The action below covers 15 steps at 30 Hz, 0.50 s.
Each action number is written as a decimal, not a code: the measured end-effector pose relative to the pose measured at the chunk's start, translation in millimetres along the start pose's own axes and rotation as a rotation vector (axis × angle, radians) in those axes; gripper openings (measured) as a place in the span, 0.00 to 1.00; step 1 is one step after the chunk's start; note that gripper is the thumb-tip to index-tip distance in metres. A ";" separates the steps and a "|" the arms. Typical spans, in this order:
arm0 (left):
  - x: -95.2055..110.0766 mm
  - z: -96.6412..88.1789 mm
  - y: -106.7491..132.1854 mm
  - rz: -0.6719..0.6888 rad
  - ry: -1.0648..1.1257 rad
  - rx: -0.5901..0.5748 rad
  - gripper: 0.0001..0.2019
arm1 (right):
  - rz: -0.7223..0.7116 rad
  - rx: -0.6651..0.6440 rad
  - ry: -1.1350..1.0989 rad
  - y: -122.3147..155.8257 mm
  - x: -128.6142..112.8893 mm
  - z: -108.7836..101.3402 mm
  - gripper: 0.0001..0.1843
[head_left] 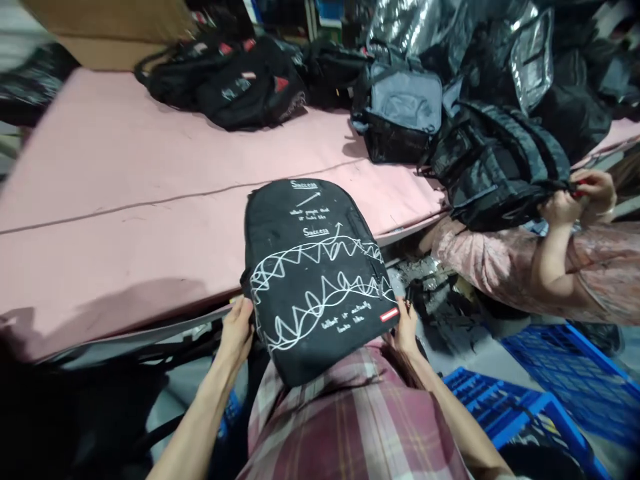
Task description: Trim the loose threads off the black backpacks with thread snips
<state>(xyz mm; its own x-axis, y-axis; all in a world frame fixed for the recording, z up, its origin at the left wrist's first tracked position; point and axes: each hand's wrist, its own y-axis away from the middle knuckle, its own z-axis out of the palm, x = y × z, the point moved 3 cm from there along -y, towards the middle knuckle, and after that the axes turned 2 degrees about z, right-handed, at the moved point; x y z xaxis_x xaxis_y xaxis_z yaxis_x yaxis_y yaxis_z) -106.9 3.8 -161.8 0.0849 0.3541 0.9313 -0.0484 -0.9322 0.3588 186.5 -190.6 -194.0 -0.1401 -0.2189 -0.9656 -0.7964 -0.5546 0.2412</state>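
A black backpack (310,267) with white scribbled lines and lettering leans between my lap and the edge of the pink-covered table. My left hand (239,327) is closed on its left side, with the fingertips hidden behind it. On the lower right side, my right hand (404,327) grips the edge near a small red and white label. The printed panel faces up toward me, and the bag's back and straps are out of sight.
Dark bags (240,87) lie along the far side of the pink table (125,167). To the right, a co-worker's hands (575,197) handle a camouflage backpack (500,160). Blue plastic crates (530,400) stand low at the right. A cardboard box (110,30) is at the back left.
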 end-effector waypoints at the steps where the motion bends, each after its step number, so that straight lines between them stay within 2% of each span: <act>1: 24.3 0.4 6.5 0.031 0.011 0.018 0.22 | 0.033 0.020 -0.080 -2.7 -2.4 7.5 0.19; 3: 78.9 -0.7 24.1 0.136 -0.039 0.097 0.23 | 0.126 0.029 -0.227 -7.3 -4.0 26.8 0.18; 5: 129.5 -0.2 46.7 0.345 -0.182 0.161 0.27 | 0.204 -0.022 -0.270 -10.8 -1.7 49.2 0.19; 7: 158.6 2.9 68.7 0.566 -0.411 0.234 0.30 | 0.240 -0.058 -0.260 -15.9 -0.4 66.6 0.21; 9: 159.6 7.9 83.6 0.688 -0.602 0.278 0.30 | 0.209 -0.063 -0.253 -25.0 -10.0 74.7 0.21; 11: 141.5 12.4 91.5 0.734 -0.698 0.268 0.28 | 0.077 -0.106 -0.237 -35.5 -39.9 77.0 0.20; 13: 119.6 15.3 97.5 0.769 -0.749 0.214 0.27 | -0.227 -0.271 -0.143 -39.5 -91.3 82.2 0.15; 15: 105.6 16.0 104.2 0.822 -0.803 0.135 0.27 | -0.587 -0.503 0.039 -29.3 -148.2 94.3 0.09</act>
<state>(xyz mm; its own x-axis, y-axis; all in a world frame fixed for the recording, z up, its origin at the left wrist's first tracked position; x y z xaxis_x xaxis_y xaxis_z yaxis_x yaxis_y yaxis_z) -87.0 -57.1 -27.1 0.6874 -0.4678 0.5555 -0.2802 -0.8765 -0.3915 175.0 -66.3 -67.0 0.2506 0.2007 -0.9471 -0.3696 -0.8844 -0.2852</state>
